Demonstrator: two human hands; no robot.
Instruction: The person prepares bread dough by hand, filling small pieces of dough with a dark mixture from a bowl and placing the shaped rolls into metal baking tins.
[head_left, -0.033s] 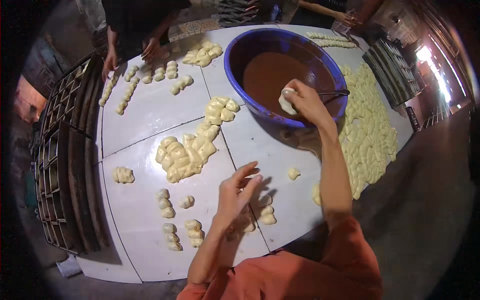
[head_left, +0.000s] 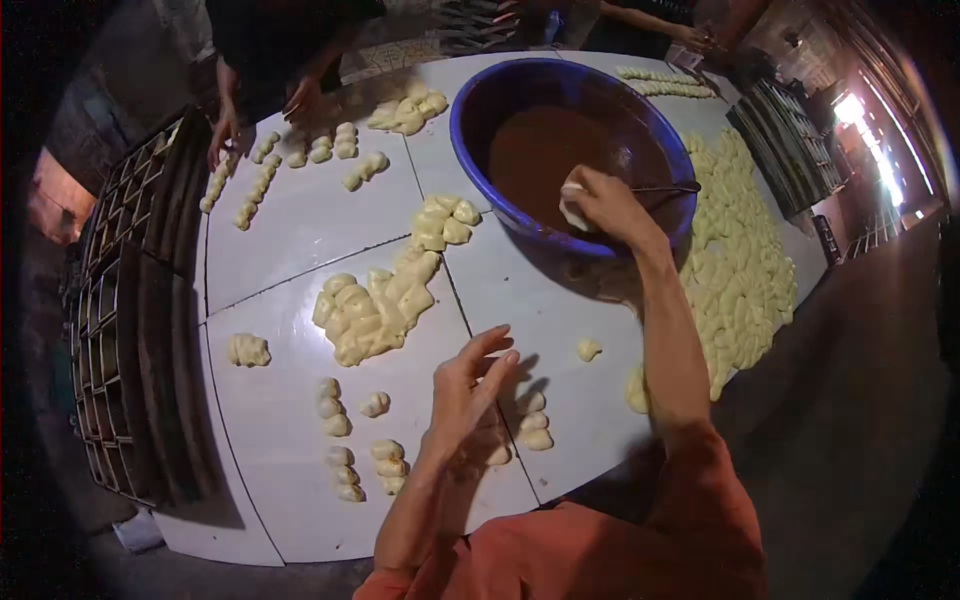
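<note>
My right hand [head_left: 603, 203] is over the near rim of a big blue basin [head_left: 482, 180], which holds a smooth brown filling [head_left: 540, 150]. Its fingers are closed round a piece of pale dough [head_left: 573, 207], mostly hidden by the hand. My left hand [head_left: 472, 385] hovers over the table, fingers apart and nothing in them. Just beneath and beside it lie short rows of pale dough balls [head_left: 535, 430]. More rows [head_left: 389, 466] sit to its left. Beyond it spreads a heap of soft dough pieces [head_left: 370, 318].
Flattened dough pieces [head_left: 735, 270] cover the white table's [head_left: 310, 230] right side. A dark stick [head_left: 668, 186] rests on the basin's rim. Stacked metal moulds [head_left: 125, 350] line the left edge, with another stack [head_left: 785, 145] at right. A co-worker's hands [head_left: 225, 135] handle dough at the far left.
My right hand has turned slightly over the basin, so less of the dough shows. The left hand has barely shifted.
</note>
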